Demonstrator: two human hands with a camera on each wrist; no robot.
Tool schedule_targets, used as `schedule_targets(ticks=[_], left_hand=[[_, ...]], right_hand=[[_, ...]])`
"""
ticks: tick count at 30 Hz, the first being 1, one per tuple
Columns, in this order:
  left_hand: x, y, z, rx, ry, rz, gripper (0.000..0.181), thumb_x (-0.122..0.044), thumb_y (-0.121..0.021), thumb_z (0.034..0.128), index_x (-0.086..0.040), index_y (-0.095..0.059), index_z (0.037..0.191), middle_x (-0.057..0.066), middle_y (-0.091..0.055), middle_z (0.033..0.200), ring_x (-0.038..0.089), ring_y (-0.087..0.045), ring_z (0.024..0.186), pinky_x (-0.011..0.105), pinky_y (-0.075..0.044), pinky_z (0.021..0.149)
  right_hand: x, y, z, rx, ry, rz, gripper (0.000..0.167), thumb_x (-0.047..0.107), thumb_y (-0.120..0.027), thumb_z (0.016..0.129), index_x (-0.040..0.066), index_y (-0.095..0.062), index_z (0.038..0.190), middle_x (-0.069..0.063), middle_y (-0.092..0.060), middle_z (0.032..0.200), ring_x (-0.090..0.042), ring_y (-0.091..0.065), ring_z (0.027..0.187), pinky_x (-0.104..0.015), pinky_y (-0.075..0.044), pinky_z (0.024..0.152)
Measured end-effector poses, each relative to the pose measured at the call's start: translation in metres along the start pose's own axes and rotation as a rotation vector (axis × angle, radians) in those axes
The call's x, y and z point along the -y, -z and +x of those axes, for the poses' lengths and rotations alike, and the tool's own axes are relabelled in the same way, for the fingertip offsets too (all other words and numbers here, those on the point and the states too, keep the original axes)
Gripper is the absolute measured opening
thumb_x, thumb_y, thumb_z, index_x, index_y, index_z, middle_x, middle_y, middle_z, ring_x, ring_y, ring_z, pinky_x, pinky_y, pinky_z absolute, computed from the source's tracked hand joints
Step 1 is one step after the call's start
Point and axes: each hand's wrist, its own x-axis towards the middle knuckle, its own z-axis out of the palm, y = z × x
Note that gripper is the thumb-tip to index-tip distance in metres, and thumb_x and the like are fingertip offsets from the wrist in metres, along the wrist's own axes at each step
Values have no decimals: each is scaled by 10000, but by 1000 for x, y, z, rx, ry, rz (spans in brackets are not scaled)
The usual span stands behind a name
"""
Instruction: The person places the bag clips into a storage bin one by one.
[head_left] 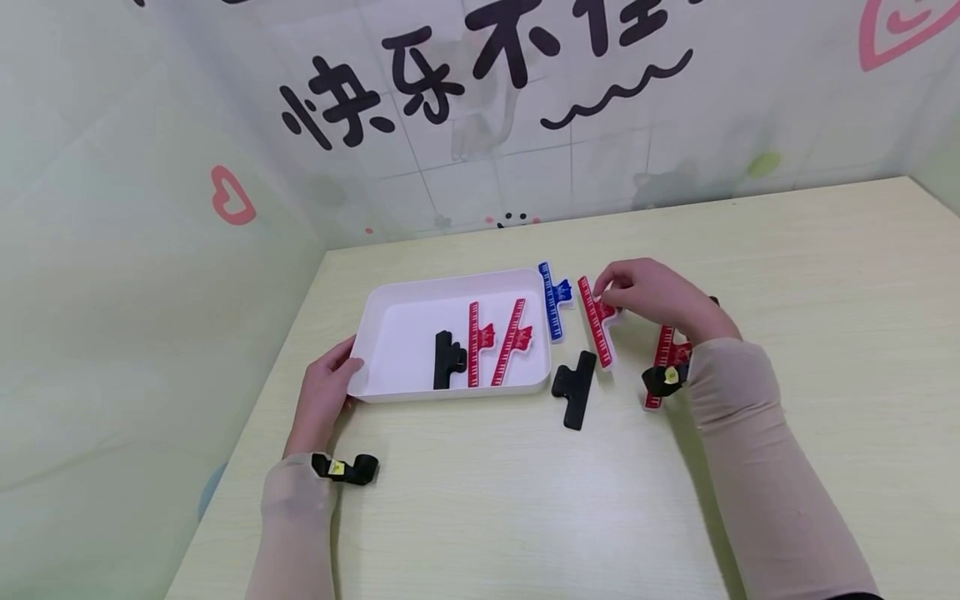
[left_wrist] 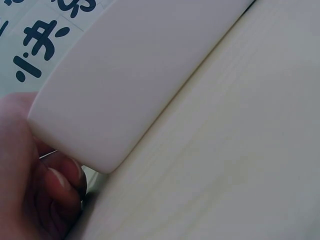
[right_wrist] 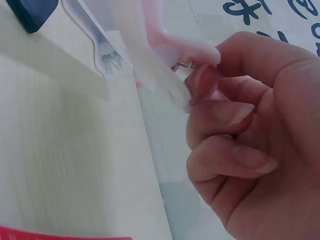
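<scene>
A white tray (head_left: 401, 342) lies on the table, and my left hand (head_left: 326, 387) grips its near left corner, thumb at the rim. In the left wrist view, curled fingers (left_wrist: 65, 180) show beside the tray wall (left_wrist: 115, 85). To the tray's right, my right hand (head_left: 648, 292) pinches the handle of a red clip with a piano-key pattern (head_left: 596, 325). The right wrist view shows the clip's pale back (right_wrist: 160, 50) between thumb and fingers, above the table. Inside the tray are a black clip (head_left: 442, 362) and two red clips (head_left: 473, 346).
A blue piano-key clip (head_left: 553, 308) lies against the tray's right side. Nearer me is a black clip (head_left: 576, 392) on the table. Another red clip (head_left: 663, 350) is partly hidden by the right wrist and its camera. A printed wall covering (head_left: 510, 183) stands behind the table.
</scene>
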Motion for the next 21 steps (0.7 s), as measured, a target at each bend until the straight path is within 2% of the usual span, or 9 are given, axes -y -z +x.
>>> schedule_targets(ticks=[5,9,14,17,21], left_hand=[[-1,0,0,0,-1,-1,445,-254,-511,882,-268,-448,1322,18,-504,1226,126,-431,507,237,-386,423],[0,0,0,1,-4,-1,444,-257,-511,883,-270,-448,1322,17,-503,1227,124,-431,506,239,-387,423],[0,-1,0,-1,-4,-9,444,-250,-514,879,-272,-454,1318,17,-504,1227,119,-429,501,235,-383,417],[1,-1,0,0,-3,-11,444,-248,-514,878,-274,-453,1318,19,-504,1228,118,-430,499,236,-383,417],[1,0,0,1,-7,-6,443,-254,-513,879,-277,-453,1317,17,-505,1226,119,-431,501,245,-388,421]], right_hand=[[6,-3,1,-67,-5,44,236,210,-450,883,157,-617,1041,-48,-576,976,-228,-479,890,-364,-391,754],[13,-6,1,-91,-13,132,254,212,-427,891,166,-632,1032,-38,-552,1050,-230,-441,935,-368,-377,756],[23,-13,3,-96,-8,253,265,187,-408,879,169,-650,986,-44,-547,979,-231,-430,837,-317,-350,618],[28,-20,5,-105,12,284,268,172,-409,867,153,-658,962,-54,-545,935,-230,-428,783,-286,-338,558],[34,-29,9,-105,45,305,265,163,-420,863,137,-666,957,-50,-556,929,-218,-444,797,-280,-355,569]])
